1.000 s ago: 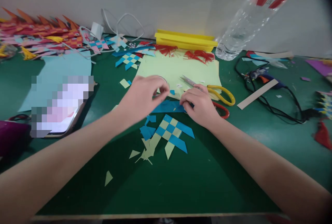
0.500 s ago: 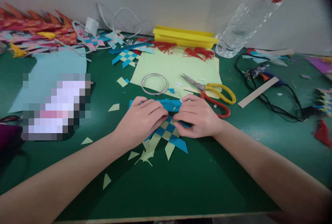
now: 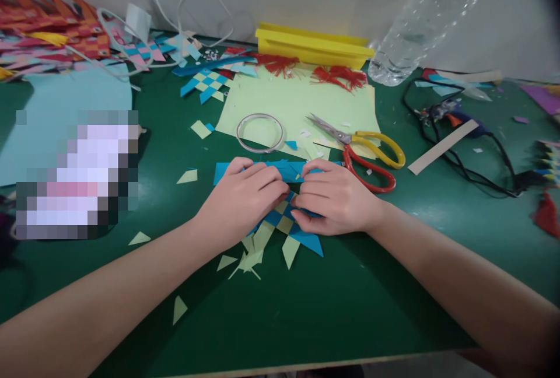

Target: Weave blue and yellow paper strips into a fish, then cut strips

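Left hand [image 3: 242, 197] and right hand [image 3: 335, 197], fingers curled, press together on the woven paper fish [image 3: 284, 229] at frame centre. Blue strips [image 3: 280, 169] lie just above; scissors [image 3: 367, 153] to the right.

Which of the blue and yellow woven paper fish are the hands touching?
The woven fish at the front of the table, under both hands: left hand, right hand. The other woven fish lies untouched farther back, left of the yellow-green paper sheet.

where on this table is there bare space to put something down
Bare green table lies between the forearms, below the woven paper piece, and right of the scissors toward the black cable. Crowded: back edge, and left by the light blue sheet.
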The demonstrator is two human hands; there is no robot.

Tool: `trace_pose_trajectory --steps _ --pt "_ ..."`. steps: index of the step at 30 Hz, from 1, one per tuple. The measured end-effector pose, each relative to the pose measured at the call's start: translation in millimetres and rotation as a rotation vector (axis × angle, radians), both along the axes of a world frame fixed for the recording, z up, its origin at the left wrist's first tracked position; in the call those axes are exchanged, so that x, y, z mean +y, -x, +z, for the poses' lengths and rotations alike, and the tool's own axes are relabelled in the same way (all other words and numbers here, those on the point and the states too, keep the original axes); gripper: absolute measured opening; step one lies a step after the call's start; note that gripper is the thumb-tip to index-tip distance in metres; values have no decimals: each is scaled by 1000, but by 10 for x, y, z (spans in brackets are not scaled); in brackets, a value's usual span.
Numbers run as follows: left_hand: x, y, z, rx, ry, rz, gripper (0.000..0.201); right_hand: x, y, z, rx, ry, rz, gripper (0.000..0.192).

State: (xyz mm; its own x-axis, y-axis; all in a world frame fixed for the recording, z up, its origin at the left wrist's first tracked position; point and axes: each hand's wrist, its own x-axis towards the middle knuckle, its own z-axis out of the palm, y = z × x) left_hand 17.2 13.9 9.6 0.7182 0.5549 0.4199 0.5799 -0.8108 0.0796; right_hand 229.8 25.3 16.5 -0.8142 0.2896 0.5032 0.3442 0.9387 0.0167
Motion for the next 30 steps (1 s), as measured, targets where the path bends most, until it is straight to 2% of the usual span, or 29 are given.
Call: trace_pose_trajectory --steps 14,30 --pt "9 16 -12 4 -3 38 20 -3 7 -24 -18 34 -25 31" --pt "-1 24 4 8 27 22 20 5 10 -20 -29 20 -29 33"
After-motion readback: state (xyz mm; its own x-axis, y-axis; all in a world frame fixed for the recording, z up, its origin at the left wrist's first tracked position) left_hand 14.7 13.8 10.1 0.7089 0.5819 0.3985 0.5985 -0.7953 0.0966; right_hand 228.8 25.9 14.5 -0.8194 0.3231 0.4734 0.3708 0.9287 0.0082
